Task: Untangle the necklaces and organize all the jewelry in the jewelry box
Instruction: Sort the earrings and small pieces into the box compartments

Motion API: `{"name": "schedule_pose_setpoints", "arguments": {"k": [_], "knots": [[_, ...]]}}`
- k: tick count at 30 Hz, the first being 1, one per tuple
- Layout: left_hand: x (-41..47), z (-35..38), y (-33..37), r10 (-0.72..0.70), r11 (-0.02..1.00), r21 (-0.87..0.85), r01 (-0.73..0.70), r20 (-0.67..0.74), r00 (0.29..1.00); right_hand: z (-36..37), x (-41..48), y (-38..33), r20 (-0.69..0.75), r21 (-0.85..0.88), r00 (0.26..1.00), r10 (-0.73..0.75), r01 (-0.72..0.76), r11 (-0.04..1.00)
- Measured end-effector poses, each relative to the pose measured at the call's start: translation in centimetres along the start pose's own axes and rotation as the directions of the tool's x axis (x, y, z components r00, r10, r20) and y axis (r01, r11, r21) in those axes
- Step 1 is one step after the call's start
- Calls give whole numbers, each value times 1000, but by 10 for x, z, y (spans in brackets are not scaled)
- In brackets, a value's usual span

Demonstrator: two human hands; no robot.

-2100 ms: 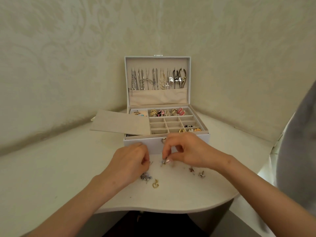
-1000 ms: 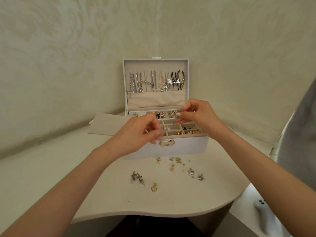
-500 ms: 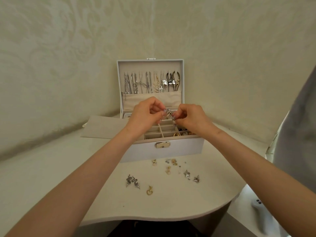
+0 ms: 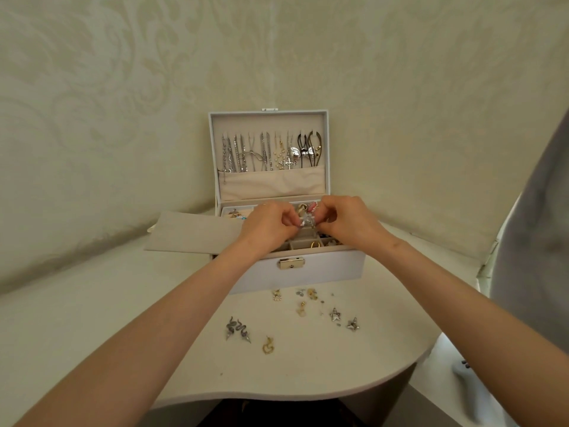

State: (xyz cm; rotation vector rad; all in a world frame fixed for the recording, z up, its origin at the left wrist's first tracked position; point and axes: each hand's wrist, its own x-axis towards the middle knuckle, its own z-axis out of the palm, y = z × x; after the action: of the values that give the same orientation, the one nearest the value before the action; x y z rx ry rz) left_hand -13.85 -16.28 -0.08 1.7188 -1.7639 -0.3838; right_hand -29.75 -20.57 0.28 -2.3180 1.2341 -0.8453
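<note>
Pinching one silver earring (image 4: pixel 307 222) together, left hand (image 4: pixel 271 223), right hand (image 4: pixel 351 221), raised from table (image 4: pixel 92 303) to above jewelry box (image 4: pixel 323 269).

showed up only as two slender arms, left forearm (image 4: pixel 172 328) and right forearm (image 4: pixel 446 306), both bare all the way from the bottom corners of the view to the wrists. tapered into left hand (image 4: pixel 268 224) and right hand (image 4: pixel 351 223), with creased knuckles and nails too small to make out. sat beside a fold of plain grey cloth (image 4: pixel 542 211) at the right edge, perhaps a garment, though impossible to tell.
</note>
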Motion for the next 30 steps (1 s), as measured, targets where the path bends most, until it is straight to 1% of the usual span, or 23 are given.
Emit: {"name": "schedule_pose_setpoints", "arguments": {"k": [7,10,13,15,17,19,22,24,25,27,29,30], "knots": [[-2,0,2,43,976,212,-42,1,999,0,-5,4,-63,116,996,55,-48,992],[-2,0,2,62,972,228,-59,-6,998,0,-7,4,-87,160,994,63,-48,986],[-1,-4,1,72,982,182,-51,-107,992,3,-6,1,-80,81,997,10,-3,997],[-1,-8,-1,75,984,172,-48,-152,986,6,-3,-2,-29,-27,999,-38,37,999],[-2,-10,-1,86,983,176,-58,-159,983,9,-3,-6,45,-105,997,-68,73,992],[-4,-12,-2,101,982,176,-75,-142,985,10,-4,-7,68,-106,994,-82,89,990],[-7,-15,-4,140,974,192,-121,-86,986,6,-5,-4,-21,-73,999,-49,47,996],[-10,-15,-4,155,960,241,-146,-19,988,3,-5,-2,-46,-118,997,-56,51,992],[-12,-14,-4,153,949,275,-154,24,988,2,-6,-2,-29,-153,997,-70,65,986],[-13,-12,-5,142,928,333,-167,97,985,2,-7,-1,52,-223,994,-93,103,969],[-14,-11,-7,139,923,345,-173,121,983,3,-8,0,111,-251,989,-100,125,960],[-15,-11,-7,141,926,336,-173,115,983,3,-8,1,103,-243,989,-102,124,962]]}}
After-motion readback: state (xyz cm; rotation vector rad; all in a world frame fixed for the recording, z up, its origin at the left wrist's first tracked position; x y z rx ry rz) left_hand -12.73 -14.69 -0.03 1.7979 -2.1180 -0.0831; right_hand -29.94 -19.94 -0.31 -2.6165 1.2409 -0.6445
